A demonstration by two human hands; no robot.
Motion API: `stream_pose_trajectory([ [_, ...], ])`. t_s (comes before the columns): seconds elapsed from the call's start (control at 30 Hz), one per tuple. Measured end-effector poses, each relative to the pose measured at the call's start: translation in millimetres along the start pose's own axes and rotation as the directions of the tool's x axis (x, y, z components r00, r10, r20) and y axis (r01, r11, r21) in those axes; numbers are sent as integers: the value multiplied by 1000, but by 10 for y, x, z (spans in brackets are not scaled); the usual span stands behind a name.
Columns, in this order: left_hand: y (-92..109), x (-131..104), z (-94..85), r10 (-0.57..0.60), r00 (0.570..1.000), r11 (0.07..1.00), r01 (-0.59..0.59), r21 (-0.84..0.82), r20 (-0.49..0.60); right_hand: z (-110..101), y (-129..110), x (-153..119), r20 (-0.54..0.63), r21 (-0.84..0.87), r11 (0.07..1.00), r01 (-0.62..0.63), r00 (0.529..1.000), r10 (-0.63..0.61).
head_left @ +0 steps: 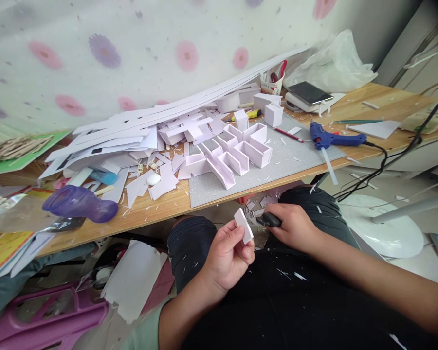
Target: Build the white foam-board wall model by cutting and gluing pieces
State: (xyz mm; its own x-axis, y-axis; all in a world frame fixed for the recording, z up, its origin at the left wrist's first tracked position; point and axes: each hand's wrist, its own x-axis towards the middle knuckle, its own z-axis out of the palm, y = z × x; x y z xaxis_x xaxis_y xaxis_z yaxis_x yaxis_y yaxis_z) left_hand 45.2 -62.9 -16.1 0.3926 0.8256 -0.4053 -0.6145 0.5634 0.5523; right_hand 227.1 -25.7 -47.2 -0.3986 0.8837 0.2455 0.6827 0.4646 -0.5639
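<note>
Between thumb and fingers, my left hand (229,253) pinches a small white board piece (244,226) above my lap. Just to its right, my right hand (295,224) is wrapped round a black-handled tool (270,220), probably a cutter; its blade is hard to make out. The tool's tip is near the piece, and whether they touch is unclear. Beyond both hands, a white structure of open-topped channels (237,150) stands on the grey cutting mat (208,191).
A blue glue gun (336,137) lies on the mat's right side, its black cable trailing off the table (160,206). White scraps (164,182) and a purple bottle (80,203) lie left. A yellow cutter (246,115), cup (272,83) and phone (308,92) are behind.
</note>
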Motion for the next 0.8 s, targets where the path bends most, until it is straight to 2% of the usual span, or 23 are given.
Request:
stream_pose_trajectory([
  [0.1,6,14,4,32,999,999,-32,-5,-11,-19,-87,-31,21,24,993,115,993,-115],
  [0.2,13,11,12,47,999,999,-47,-4,-23,-36,-150,-36,8,-4,987,162,987,-162],
  [0.8,25,-25,26,10,1000,999,-9,45,-23,-6,-115,4,-27,-37,985,171,985,-172],
])
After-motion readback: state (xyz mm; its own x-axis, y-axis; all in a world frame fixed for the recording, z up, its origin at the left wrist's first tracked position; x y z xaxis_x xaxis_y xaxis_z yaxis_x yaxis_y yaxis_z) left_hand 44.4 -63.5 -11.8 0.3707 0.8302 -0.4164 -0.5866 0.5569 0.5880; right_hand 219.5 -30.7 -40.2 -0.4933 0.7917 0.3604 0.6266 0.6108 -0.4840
